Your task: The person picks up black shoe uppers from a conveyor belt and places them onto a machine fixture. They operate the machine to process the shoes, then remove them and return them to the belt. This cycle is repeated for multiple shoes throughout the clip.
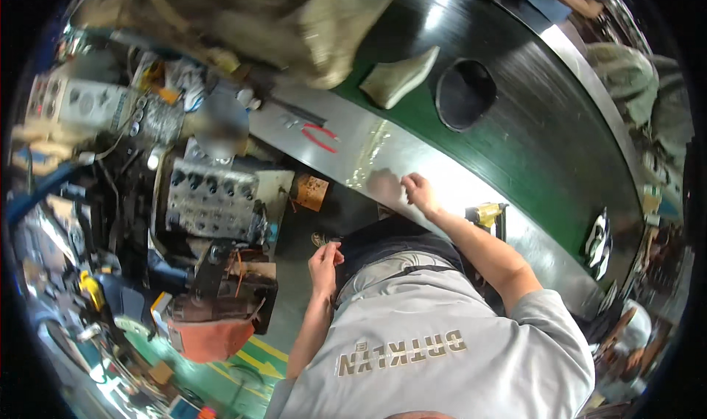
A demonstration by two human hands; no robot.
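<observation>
Right hand rests on steel ledge — fingers seemingly curled.

We can't tell what left hand pinches, too small; bag cut off at top; clutter at left blurred.

small orange cardboard box under the metal bench edge, left of centre

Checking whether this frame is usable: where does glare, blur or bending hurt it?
Head view: glare streaks the metal bench edge near the right hand; the hanging sack at the top is smeared by blur; the green belt curves from fisheye bending; the left hand is fairly sharp.
</observation>
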